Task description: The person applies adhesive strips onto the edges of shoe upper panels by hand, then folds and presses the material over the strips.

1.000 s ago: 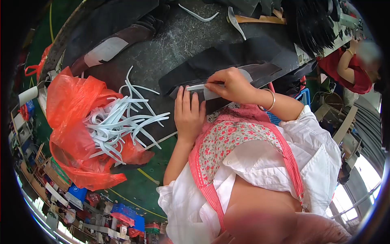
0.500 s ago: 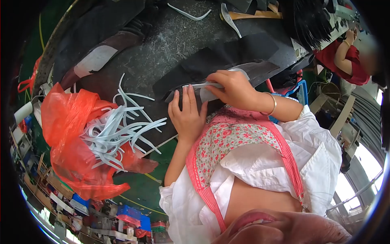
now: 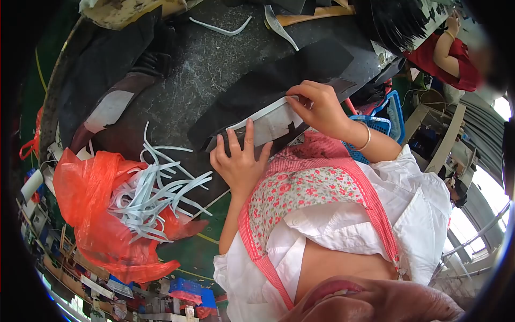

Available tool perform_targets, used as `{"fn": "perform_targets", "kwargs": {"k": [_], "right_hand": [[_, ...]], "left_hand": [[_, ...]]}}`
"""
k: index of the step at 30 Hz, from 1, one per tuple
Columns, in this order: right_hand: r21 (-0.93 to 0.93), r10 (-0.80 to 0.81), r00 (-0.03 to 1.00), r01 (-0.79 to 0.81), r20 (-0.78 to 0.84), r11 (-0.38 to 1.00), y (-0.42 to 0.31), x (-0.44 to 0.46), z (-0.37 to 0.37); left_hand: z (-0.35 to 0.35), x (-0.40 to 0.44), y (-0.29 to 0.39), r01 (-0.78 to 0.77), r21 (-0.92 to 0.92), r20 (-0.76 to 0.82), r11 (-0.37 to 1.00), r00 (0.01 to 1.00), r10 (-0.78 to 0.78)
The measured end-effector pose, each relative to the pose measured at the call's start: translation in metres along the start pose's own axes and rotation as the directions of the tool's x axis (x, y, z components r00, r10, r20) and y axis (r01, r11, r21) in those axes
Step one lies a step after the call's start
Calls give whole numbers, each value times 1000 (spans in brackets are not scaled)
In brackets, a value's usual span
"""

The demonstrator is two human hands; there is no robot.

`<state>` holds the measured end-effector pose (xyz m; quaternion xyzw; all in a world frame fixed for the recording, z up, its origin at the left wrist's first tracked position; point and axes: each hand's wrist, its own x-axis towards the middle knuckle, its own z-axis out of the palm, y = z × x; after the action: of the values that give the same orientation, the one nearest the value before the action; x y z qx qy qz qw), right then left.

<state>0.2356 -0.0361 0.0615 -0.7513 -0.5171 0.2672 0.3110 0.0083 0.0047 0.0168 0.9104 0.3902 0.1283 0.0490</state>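
A black sheet piece (image 3: 279, 75) lies on the dark table in front of me, with a grey-white patch (image 3: 268, 126) on its near part. Along the upper edge of that patch runs a narrow white strip (image 3: 268, 110). My left hand (image 3: 238, 161) rests with spread fingers, its fingertips on the strip's left portion and the piece. At the strip's right end my right hand (image 3: 322, 110) pinches it between thumb and forefinger. To the left, a pile of similar white strips (image 3: 147, 201) spills out of an orange-red plastic bag (image 3: 88, 198).
Another dark piece with a light patch (image 3: 110, 111) lies at the table's left. A loose white strip (image 3: 221, 28) and a wooden-handled tool (image 3: 311, 15) are at the back. A blue basket (image 3: 394, 115) stands right of me; a person in red (image 3: 456, 61) sits beyond.
My right hand has shifted along the strip to its right end, and the strip now lies straight along the patch's edge. My left fingers have spread wider. The whole view has shifted slightly.
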Motion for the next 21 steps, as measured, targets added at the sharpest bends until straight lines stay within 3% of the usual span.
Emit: {"fn": "perform_targets", "kwargs": {"k": [4,8,11,12,15,19,21], "right_hand": [[-80,5,999,-9,-49,997,1,-5,5],[-12,12,988,-14,-155,1000,3,-11,10],[31,34,981,-29,-190,999,7,-12,13],[37,41,981,-35,-188,999,7,-12,13],[35,50,982,-44,-184,998,9,-12,15],[18,141,974,-140,-177,990,5,-12,13],[-126,-2,988,-18,-156,992,13,-11,11]], "left_hand": [[-1,3,4,1,30,-19,1000,1000,0],[1,11,17,-1,113,-118,994,993,15],[10,26,26,-61,-44,-187,997,981,51],[9,33,31,-121,-195,-151,973,984,92],[20,48,36,-301,-360,-91,883,953,287],[18,55,40,-295,-314,-61,902,955,291],[16,57,43,-288,-280,-46,916,957,287]]}}
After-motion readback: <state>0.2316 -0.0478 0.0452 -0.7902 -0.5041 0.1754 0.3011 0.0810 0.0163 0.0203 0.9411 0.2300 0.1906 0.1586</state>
